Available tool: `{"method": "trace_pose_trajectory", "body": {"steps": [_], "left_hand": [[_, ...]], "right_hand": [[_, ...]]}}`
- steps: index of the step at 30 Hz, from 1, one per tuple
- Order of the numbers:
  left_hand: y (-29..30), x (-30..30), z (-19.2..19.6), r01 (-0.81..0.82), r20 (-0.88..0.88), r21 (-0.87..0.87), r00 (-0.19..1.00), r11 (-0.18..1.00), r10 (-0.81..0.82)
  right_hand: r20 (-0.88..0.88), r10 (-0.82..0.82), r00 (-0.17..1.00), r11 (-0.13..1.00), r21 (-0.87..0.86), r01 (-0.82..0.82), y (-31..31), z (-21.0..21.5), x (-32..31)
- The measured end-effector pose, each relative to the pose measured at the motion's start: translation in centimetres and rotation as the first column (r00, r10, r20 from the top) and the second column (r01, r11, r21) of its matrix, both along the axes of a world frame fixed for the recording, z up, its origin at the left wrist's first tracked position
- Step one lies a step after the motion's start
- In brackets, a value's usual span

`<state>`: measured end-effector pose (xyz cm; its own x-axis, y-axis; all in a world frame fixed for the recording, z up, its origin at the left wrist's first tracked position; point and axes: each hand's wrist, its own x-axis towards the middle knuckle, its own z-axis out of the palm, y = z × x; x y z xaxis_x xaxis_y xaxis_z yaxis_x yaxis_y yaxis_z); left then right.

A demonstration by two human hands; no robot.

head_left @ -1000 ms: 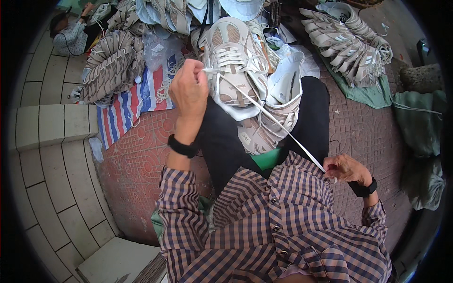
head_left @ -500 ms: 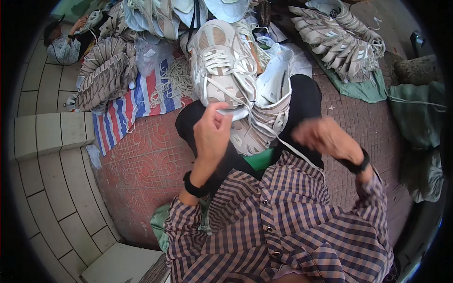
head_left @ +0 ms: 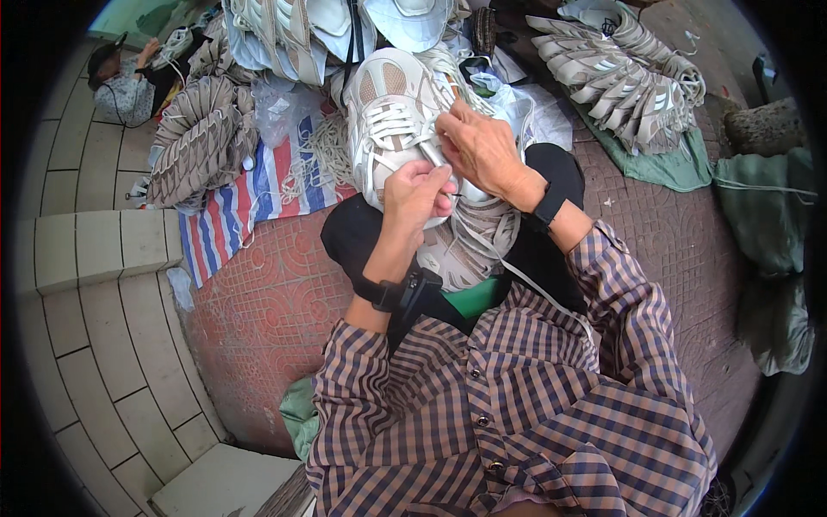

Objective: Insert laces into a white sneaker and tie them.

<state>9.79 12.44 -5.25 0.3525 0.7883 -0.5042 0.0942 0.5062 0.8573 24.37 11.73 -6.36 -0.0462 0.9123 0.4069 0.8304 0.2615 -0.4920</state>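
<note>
A beige and white shoe upper (head_left: 386,95) with white lacing stands toe up between my knees. My left hand (head_left: 412,194) pinches its lower edge, thumb and forefinger together beside a pale strip (head_left: 432,153). Against the upper's right side, my right hand (head_left: 487,148) has its fingers bent inward. What they grip is hidden. Below both hands, another beige upper (head_left: 452,258) lies across my lap over something green (head_left: 475,298). A loose white lace (head_left: 534,284) trails from the uppers down over my right thigh onto my checked shirt.
Stacked uppers lie on a striped sheet (head_left: 207,246) at left and a green sack (head_left: 685,164) at right. More uppers (head_left: 323,30) and a bundle of laces (head_left: 314,159) are ahead. A person (head_left: 125,90) sits far left. Dark green bags (head_left: 767,207) stand at right.
My right hand has come in from the right to the upper's side, leaving the lace slack over my thigh. My left hand has shifted slightly right and closed at the upper's edge.
</note>
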Motion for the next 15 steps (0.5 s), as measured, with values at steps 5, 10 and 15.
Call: {"method": "trace_pose_trajectory", "body": {"steps": [5, 10, 15], "left_hand": [[-0.5, -1.5, 0.0, -0.083, 0.363, -0.138, 0.923, 0.987, 0.128], [-3.5, -7.1, 4.1, 0.108, 0.439, 0.180, 0.881, 0.978, -0.178], [-5.2, -15.3, 8.8, -0.133, 0.506, 0.242, 0.863, 0.961, -0.008]], "right_hand": [[-0.218, -0.088, 0.972, 0.995, 0.026, 0.096, 0.9, 0.0, -0.2], [-0.358, -0.130, 0.925, 0.991, -0.022, 0.131, 1.3, -0.4, -0.1], [-0.325, -0.096, 0.941, 0.995, -0.047, 0.085, 1.4, -0.1, -0.2]]}}
